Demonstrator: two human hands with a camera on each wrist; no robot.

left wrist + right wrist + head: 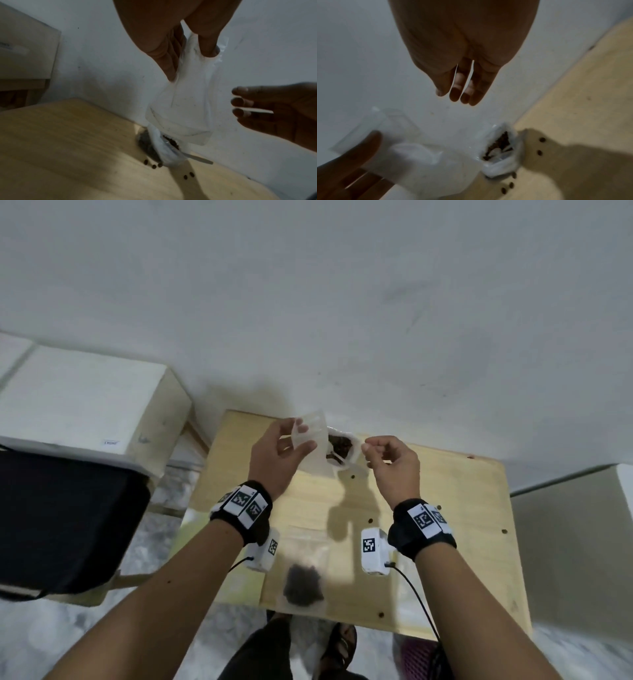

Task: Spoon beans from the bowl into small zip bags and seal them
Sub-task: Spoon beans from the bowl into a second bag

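Observation:
My left hand (306,435) is raised above the far end of the table and pinches an empty clear zip bag (310,429) between thumb and fingers. In the left wrist view the zip bag (185,97) hangs down from that hand (190,66). My right hand (368,454) hovers just right of it with relaxed fingers (464,93) that hold nothing. Behind both hands stands the white container of dark beans (340,448), with a spoon (199,158) lying in it. A filled zip bag (305,571) lies flat near the table's front edge.
The small wooden table (445,525) stands against a white wall. A few loose beans (154,165) lie beside the container. A pale box (85,395) and a dark chair seat (61,518) are to the left. A person's foot in a sandal (339,645) shows below the table edge.

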